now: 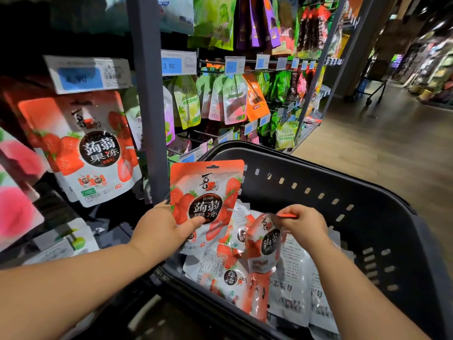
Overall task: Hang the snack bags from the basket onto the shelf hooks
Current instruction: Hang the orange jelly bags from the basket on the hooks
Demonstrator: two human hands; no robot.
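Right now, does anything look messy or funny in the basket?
Yes. The loose bags in the basket lie jumbled, some back side up. One strawberry bag, pinched at its top by the right hand, hangs twisted.

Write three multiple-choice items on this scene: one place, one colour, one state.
1. Where do the loose strawberry bags lie? A on the floor; B in the black basket; C on a table.
2. Top band of the upright bag in the left hand? A green; B purple; C orange-red.
3. The right hand is: A open, idle; B pinching the top edge of a second bag; C on the rim.
Answers: B, they pile inside its walls; C, the band is orange-red; B, fingertips clamp the edge.
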